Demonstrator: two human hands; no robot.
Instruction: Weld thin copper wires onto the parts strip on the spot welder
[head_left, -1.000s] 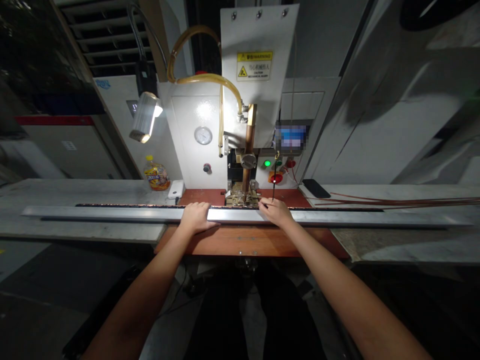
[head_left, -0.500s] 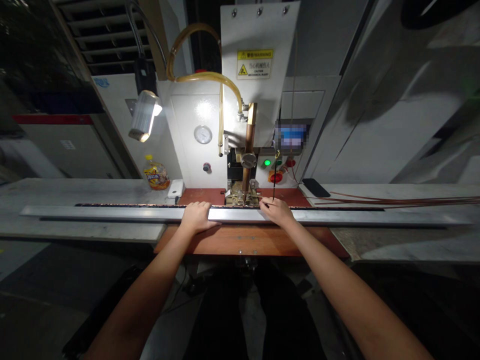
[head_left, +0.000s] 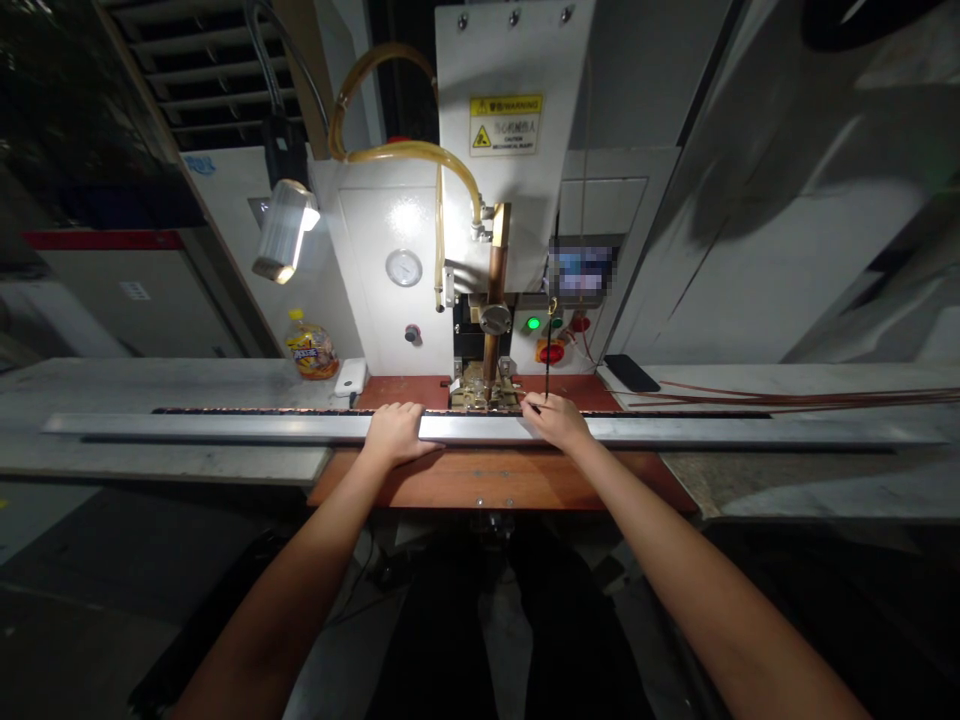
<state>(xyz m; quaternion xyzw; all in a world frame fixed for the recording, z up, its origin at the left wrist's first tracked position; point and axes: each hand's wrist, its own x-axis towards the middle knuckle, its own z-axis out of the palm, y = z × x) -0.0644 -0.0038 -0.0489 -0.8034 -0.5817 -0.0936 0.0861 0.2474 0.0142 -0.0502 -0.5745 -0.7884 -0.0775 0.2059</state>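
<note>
A long silver metal bar [head_left: 480, 430] lies crosswise in front of the machine, with a dark, copper-flecked strip [head_left: 247, 411] along its far edge. My left hand [head_left: 395, 433] is wrapped over the bar left of the middle, its thumb along the near side. My right hand [head_left: 556, 421] rests at the bar right of the middle. Its fingers are closed around the lower end of a thin dark rod [head_left: 548, 350] that stands nearly upright. Between my hands, the machine's brass-coloured column [head_left: 492, 355] reaches down to a small metal fixture [head_left: 480, 388] behind the bar. The rod's tip is hidden.
A lit lamp [head_left: 286, 232] hangs at the left. Behind the bar are a yellow-capped bottle [head_left: 313, 350], a white device [head_left: 350, 377] and a black phone-like slab [head_left: 631, 374]. Thin copper-coloured rods [head_left: 787, 400] lie at the right. A brown board [head_left: 495, 480] is in front.
The bar and both hands have shifted very slightly to the right against the machine. Both hands keep the same hold.
</note>
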